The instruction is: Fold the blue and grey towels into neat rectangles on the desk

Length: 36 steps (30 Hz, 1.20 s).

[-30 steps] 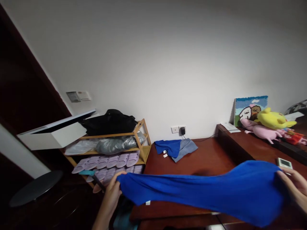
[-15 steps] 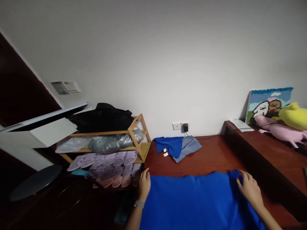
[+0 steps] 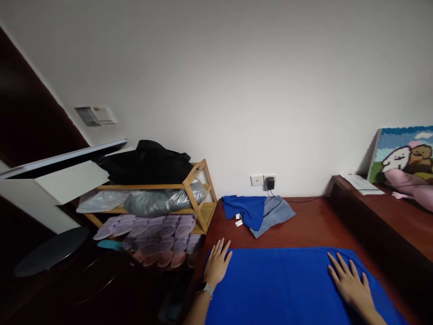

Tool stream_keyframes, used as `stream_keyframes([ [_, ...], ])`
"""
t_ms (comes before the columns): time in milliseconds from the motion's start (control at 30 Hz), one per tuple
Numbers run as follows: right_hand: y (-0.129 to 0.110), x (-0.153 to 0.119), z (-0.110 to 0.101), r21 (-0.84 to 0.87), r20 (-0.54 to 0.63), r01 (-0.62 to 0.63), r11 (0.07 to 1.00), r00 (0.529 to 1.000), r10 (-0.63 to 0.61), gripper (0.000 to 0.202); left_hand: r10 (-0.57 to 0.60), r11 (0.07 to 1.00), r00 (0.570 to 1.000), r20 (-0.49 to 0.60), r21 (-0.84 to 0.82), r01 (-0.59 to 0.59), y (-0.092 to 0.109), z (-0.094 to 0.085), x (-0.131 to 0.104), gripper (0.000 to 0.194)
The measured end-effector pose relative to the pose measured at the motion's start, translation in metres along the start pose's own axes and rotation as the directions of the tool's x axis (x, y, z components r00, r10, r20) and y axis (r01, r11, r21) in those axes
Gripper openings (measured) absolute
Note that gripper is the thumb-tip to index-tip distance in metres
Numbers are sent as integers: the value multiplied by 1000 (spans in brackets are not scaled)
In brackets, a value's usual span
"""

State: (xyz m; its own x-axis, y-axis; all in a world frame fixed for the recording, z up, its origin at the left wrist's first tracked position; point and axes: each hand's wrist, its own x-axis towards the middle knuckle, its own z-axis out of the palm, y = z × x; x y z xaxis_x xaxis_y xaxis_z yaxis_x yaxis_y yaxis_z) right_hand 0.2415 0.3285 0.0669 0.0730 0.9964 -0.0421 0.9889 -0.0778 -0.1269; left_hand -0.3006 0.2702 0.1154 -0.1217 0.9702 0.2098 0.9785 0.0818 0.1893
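Observation:
A large blue cloth [image 3: 280, 284] is spread flat over the reddish-brown wooden table, its near part running out of the bottom of the view. My left hand [image 3: 218, 262] rests on its left far corner with the fingers apart; a watch sits on that wrist. On the right side of the cloth, my right hand [image 3: 352, 282] lies palm down, fingers spread. Beyond the far hem lies a crumpled blue garment [image 3: 248, 211] with white tags, partly covering a grey-blue folded cloth [image 3: 274, 214].
Left of the table stands a wooden shoe rack [image 3: 203, 198] with lilac slippers [image 3: 176, 225] and a black bag [image 3: 149, 164] on top. A plugged-in black adapter [image 3: 269, 183] is at the wall. The raised ledge [image 3: 399, 212] at right carries papers [image 3: 361, 184] and a pink plush toy [image 3: 412, 187].
My right hand has let go of the bunched right corner and now lies flat. The cloth's right side is smoothed out. My left hand's fingers have spread onto the cloth. The view has shifted slightly.

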Motion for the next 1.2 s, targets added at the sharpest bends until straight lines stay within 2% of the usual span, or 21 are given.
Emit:
stream_keyframes([
  [133,-25,29,-15,-27,-28,-100,995,995,100,62,21,999,996,-84,-43,-25,-1,6,28,49],
  [200,-56,44,-32,-79,-112,-38,996,993,29,54,17,997,991,-134,-68,-27,-2,10,33,48],
  [267,-104,59,-53,-63,-154,174,983,971,-181,46,4,996,987,-163,-93,-19,-3,14,33,47],
  [333,-165,74,-72,62,-108,424,903,903,-416,44,-3,993,983,-182,-113,-18,-5,16,33,45],
  [367,-196,80,-79,111,-88,505,856,863,-498,44,-5,993,982,-189,-118,-18,-5,16,32,45],
  [400,-225,86,-85,134,-51,551,824,834,-549,48,-6,993,981,-192,-120,-17,-6,16,32,45],
  [433,-252,91,-88,140,3,555,820,828,-561,56,-8,993,981,-193,-119,-15,-6,16,31,45],
  [500,-292,100,-91,131,80,521,844,843,-533,60,-11,994,981,-193,-113,-11,-5,16,31,44],
  [533,-306,104,-91,125,97,497,859,856,-509,54,-13,994,981,-194,-111,-9,-5,16,31,44],
  [633,-325,118,-101,142,38,453,880,886,-462,30,-16,994,977,-212,-112,-8,-5,18,30,43],
  [700,-328,129,-119,177,-60,441,880,897,-438,32,-14,993,974,-225,-117,-13,-6,19,30,42],
  [767,-332,141,-146,216,-171,453,865,890,-423,39,-13,992,973,-232,-124,-16,-6,20,30,42],
  [1033,-362,172,-268,312,-502,561,767,783,-368,52,-39,990,976,-216,-140,8,-4,17,28,43],
  [1133,-377,180,-297,372,-614,609,701,728,-306,53,-48,989,972,-229,-147,14,-4,19,27,44],
  [1200,-389,187,-302,396,-659,644,655,696,-285,53,-53,989,969,-239,-148,17,-4,20,27,44],
])
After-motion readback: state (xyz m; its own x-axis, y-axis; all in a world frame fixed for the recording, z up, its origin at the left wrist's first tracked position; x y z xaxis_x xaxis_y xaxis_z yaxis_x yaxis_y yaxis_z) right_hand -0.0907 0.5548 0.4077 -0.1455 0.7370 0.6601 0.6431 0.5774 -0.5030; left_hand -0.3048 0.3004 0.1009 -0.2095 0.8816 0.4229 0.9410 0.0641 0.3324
